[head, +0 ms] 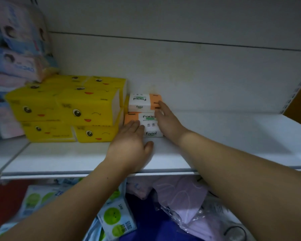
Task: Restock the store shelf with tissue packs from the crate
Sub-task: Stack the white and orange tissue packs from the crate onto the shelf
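Note:
Two orange-and-white "Facial" tissue packs sit on the white shelf (76, 159), one behind the other. The front pack (149, 124) lies under my left hand (131, 145), whose fingers rest flat on its left orange end. My right hand (167, 120) presses against its right side, fingertips reaching the rear pack (142, 101). Neither hand wraps around a pack. Both packs stand right beside the yellow packs.
Yellow tissue packs with cartoon faces (66, 108) are stacked on the shelf's left. Pink and blue packs (17, 54) pile up at the far left. Below the shelf lie green-dotted tissue packs (115, 218) and lilac plastic-wrapped goods (186, 202). The shelf continues to the right (233, 136).

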Demonstrator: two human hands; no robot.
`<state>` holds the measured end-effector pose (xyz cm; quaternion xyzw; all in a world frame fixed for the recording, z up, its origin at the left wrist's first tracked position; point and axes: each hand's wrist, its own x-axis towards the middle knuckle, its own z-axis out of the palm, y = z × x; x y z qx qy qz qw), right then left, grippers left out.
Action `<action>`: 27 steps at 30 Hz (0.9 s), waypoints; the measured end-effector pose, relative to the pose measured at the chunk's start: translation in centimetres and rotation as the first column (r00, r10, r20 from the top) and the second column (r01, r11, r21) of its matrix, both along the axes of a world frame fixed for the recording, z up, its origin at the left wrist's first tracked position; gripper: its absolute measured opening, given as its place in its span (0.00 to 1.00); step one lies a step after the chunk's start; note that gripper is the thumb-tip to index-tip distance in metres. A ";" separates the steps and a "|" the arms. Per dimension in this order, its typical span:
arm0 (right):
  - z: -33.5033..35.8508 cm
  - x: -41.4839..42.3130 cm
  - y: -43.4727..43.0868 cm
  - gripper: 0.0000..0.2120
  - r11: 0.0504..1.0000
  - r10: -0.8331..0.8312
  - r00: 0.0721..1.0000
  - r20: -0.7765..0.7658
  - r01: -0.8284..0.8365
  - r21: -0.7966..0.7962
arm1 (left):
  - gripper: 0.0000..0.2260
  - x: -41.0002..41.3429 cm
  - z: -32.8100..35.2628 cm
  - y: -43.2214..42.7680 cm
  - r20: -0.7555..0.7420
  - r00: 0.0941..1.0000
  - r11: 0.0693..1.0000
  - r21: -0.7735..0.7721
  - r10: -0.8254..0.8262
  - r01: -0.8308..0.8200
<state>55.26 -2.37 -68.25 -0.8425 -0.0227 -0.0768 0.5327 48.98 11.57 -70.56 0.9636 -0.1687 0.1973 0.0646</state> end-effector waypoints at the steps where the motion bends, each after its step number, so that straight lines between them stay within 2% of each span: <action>1: 0.0 -0.9 -0.6 0.24 1.000 -0.007 1.000 -0.004 0.007 0.007 | 0.25 -0.1 0.1 0.0 -0.009 1.000 1.000 -0.009 -0.002 0.002; 5: -0.7 -5.9 -4.6 0.22 0.998 -0.065 0.996 -0.055 0.066 0.016 | 0.30 -0.7 0.6 -0.2 -0.015 1.000 0.995 -0.098 -0.018 0.017; 7: -0.8 -9.1 -7.5 0.21 0.991 -0.110 0.993 -0.048 0.106 -0.087 | 0.29 -1.2 0.8 -0.4 0.029 0.998 0.995 -0.081 -0.053 0.055; 10: -1.4 -14.2 -12.3 0.19 0.956 -0.184 0.983 0.022 0.184 -0.230 | 0.29 -3.1 1.6 -2.8 0.029 0.984 0.983 -0.057 -0.173 0.175; 13: -2.1 -19.5 -17.0 0.20 0.908 -0.276 0.960 0.052 0.279 -0.312 | 0.31 -7.0 1.9 -8.6 0.047 0.923 0.920 -0.079 -0.381 0.384; 17: -5.0 -26.0 -23.6 0.21 0.822 -0.412 0.911 0.018 0.381 -0.423 | 0.29 -12.1 -0.6 -17.2 -0.090 0.789 0.792 -0.137 -0.608 0.594; 20: -8.1 -31.5 -27.6 0.22 0.775 -0.507 0.859 -0.069 0.420 -0.472 | 0.29 -15.4 -4.0 -22.9 -0.229 0.686 0.721 -0.152 -0.691 0.676; 23: -11.5 -36.6 -30.6 0.25 0.780 -0.549 0.803 -0.233 0.391 -0.489 | 0.27 -18.3 -8.1 -27.8 -0.406 0.609 0.704 -0.135 -0.681 0.697; 27: -16.2 -41.1 -32.7 0.27 0.796 -0.549 0.718 -0.427 0.294 -0.529 | 0.24 -20.9 -13.4 -32.3 -0.641 0.515 0.722 -0.090 -0.569 0.685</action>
